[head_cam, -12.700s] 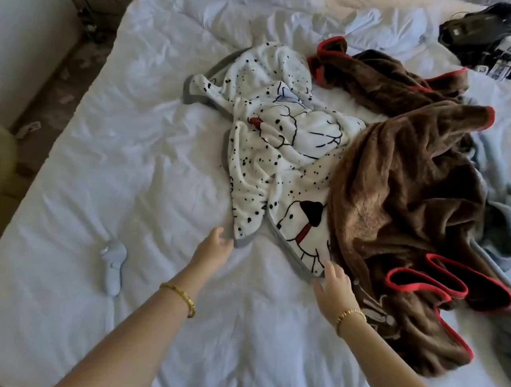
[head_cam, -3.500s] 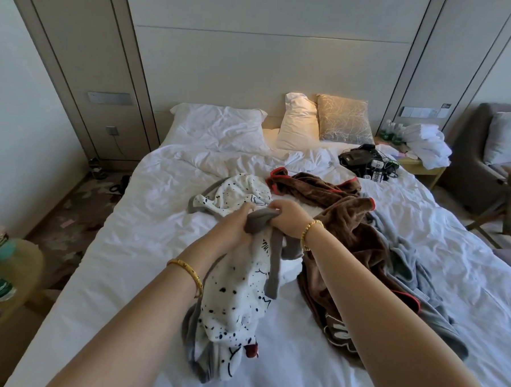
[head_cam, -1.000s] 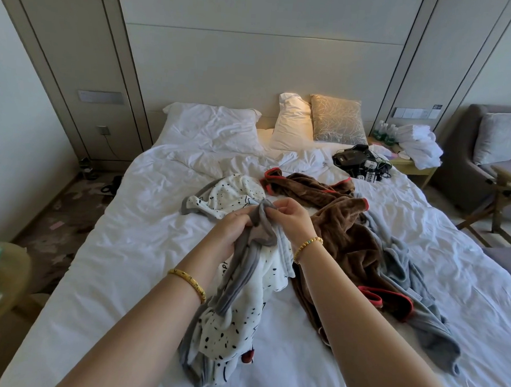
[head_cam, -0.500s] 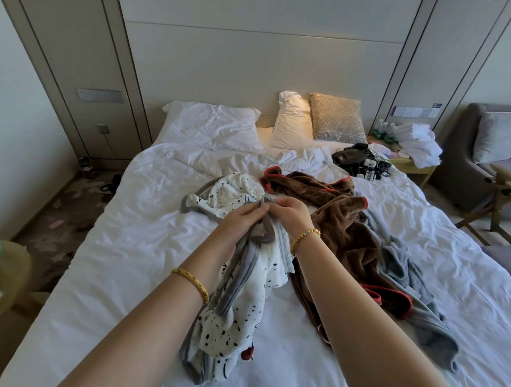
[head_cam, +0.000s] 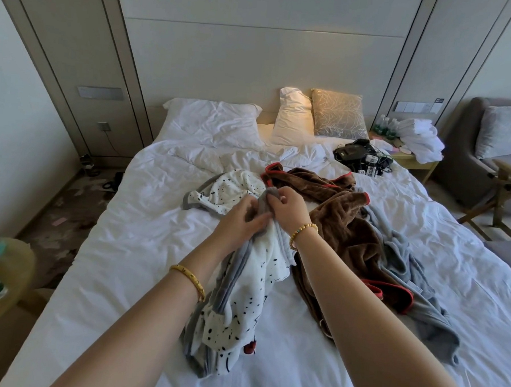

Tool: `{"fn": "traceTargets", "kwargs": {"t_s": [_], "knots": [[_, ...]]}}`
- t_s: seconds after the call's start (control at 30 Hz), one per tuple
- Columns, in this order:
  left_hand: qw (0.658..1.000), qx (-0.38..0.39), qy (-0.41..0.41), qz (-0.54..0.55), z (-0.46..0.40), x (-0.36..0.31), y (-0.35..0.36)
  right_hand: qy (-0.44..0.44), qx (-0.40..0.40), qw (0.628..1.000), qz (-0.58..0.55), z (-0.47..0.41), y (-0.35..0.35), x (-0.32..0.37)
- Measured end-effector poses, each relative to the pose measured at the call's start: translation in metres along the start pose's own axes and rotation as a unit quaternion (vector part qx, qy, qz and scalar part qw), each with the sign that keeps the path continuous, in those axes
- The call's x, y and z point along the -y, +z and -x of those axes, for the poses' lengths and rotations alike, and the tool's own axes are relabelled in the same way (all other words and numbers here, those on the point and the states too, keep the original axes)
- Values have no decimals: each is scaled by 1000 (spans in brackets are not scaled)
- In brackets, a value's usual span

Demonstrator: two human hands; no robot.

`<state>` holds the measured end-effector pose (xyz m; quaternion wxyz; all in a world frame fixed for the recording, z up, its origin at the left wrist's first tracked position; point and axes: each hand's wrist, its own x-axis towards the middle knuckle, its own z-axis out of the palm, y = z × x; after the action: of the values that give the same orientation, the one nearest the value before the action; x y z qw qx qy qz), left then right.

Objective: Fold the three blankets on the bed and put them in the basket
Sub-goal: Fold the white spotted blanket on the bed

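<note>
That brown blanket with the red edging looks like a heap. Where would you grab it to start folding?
Probably by the red-trimmed corner of the brown blanket, coming from above. It sticks up clear of the heap, and the trim marks a true edge to follow to the next corner. The near hem lies partly over the grey blanket, so gripping there could drag that along. Both hands are busy on the spotted blanket.

White pillow flat at headboard, second white pillow and patterned cushion upright beside it. Black gear on duvet far right. Nightstand holds towels, bottles. Armchair beyond.
</note>
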<state>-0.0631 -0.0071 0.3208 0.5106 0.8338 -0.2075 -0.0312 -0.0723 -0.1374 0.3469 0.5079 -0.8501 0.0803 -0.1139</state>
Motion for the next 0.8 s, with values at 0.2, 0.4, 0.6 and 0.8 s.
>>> {"fn": "traceTargets", "kwargs": {"t_s": [0.2, 0.4, 0.6, 0.8], "knots": [[992, 54, -24, -112, 15, 25, 8, -9, -74, 995, -59, -7, -6, 1], [990, 52, -112, -71, 24, 44, -3, 14, -158, 983, -94, -9, -20, -10], [983, -86, -57, -152, 7, 30, -23, -18, -4, 999, -27, -4, -13, -7], [955, 4, 27, -294, -7, 9, -34, -21, 217, 967, 134, 2, -8, 9]]}}
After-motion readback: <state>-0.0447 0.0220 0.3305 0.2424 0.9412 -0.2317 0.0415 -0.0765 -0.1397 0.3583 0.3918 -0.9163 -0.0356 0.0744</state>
